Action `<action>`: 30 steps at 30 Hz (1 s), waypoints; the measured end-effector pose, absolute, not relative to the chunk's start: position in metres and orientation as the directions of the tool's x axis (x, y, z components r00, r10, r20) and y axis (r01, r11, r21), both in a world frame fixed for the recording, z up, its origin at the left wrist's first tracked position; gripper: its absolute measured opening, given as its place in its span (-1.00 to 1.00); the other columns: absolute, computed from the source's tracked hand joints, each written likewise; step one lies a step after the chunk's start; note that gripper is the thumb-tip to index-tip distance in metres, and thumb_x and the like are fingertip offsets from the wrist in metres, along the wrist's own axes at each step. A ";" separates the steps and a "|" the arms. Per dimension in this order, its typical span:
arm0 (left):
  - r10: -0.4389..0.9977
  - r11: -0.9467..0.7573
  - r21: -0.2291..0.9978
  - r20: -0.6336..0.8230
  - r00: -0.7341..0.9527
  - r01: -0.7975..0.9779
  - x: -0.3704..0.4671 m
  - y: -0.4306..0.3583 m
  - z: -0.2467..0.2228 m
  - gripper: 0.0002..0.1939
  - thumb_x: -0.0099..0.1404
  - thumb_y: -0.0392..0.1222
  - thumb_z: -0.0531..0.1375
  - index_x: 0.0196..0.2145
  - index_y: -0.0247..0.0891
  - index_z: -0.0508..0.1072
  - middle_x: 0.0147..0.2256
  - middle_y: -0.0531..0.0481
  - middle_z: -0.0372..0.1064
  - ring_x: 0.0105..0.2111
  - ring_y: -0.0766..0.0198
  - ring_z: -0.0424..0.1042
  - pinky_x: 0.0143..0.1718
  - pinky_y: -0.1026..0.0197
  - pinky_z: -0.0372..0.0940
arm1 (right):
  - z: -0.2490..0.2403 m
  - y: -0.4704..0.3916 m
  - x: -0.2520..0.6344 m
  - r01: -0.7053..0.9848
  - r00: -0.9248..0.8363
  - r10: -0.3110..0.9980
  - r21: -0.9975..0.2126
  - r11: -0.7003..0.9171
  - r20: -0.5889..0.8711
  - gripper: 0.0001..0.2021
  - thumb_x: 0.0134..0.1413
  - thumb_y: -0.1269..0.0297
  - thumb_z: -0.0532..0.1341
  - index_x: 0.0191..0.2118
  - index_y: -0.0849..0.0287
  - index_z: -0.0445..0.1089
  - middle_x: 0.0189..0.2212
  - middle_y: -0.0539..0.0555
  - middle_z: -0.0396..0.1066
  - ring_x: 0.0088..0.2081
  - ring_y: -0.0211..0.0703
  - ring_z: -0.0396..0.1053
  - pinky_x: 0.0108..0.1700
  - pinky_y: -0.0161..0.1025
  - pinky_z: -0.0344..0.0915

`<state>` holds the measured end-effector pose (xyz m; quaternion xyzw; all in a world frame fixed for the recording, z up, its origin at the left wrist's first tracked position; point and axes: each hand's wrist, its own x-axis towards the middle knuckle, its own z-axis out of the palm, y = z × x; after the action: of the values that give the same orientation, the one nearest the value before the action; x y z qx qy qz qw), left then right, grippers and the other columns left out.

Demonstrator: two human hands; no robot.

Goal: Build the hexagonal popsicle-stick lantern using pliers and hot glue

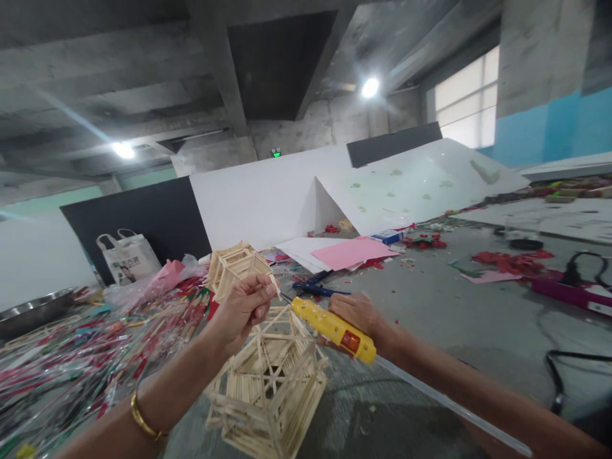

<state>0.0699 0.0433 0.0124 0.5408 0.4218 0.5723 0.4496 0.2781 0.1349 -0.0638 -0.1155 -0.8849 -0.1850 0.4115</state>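
In my right hand [356, 311] is a yellow hot glue gun [321, 320], my fingers wrapped around it. A long clear glue stick [449, 403] trails out of its back end. My left hand [248, 305] pinches a short wooden stick [276, 285] between thumb and fingers. The gun's nozzle points at this stick, close to my fingertips; whether they touch I cannot tell. Below both hands stands a many-sided lattice frame of wooden sticks [272, 411]. Just behind my left hand is a smaller wooden stick frame [236, 264], partly covered by the hand.
Plastic-wrapped coloured sticks [109, 363] spread across the left. Blue-handled pliers [315, 285] lie beyond the glue gun, near pink paper [351, 252]. A white bag [129, 256] and a metal bowl [36, 309] stand far left. At right are red scraps [511, 261] and a black cable [554, 376].
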 end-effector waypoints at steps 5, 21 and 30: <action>0.966 -0.259 0.962 0.257 -0.036 -0.085 0.072 0.042 0.015 -0.71 -0.02 -0.13 0.33 -0.47 -0.27 0.29 -0.74 0.25 0.08 -0.75 0.58 -0.08 -0.70 0.40 -0.23 | -0.065 0.135 0.278 0.334 -0.609 0.010 0.246 0.910 0.793 -0.62 0.05 -0.08 0.07 -0.50 0.16 0.20 -0.59 -0.05 0.22 -0.56 -0.33 0.13 -0.53 -0.28 -0.10; 0.973 -0.227 0.970 0.230 0.021 -0.092 0.070 0.042 0.010 -0.74 -0.01 -0.14 0.33 -0.47 -0.30 0.32 -0.75 0.27 0.03 -0.76 0.59 -0.11 -0.71 0.41 -0.24 | -0.062 0.133 0.278 0.340 -0.614 0.023 0.238 0.910 0.789 -0.56 0.03 -0.16 0.05 -0.50 0.17 0.22 -0.58 -0.04 0.25 -0.54 -0.32 0.16 -0.52 -0.28 -0.10; 0.984 -0.168 0.982 0.172 0.049 -0.087 0.070 0.039 0.006 -0.71 -0.08 -0.17 0.37 -0.47 -0.32 0.34 -0.68 0.23 0.17 -0.76 0.62 -0.05 -0.71 0.43 -0.22 | -0.062 0.134 0.280 0.339 -0.603 0.015 0.238 0.910 0.798 -0.62 0.04 -0.08 0.09 -0.49 0.17 0.21 -0.58 -0.05 0.24 -0.56 -0.34 0.12 -0.54 -0.29 -0.12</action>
<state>0.0703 0.0388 0.0060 0.5339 0.4202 0.5466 0.4896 0.2800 0.1337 -0.0619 -0.1010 -0.8757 -0.1862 0.4340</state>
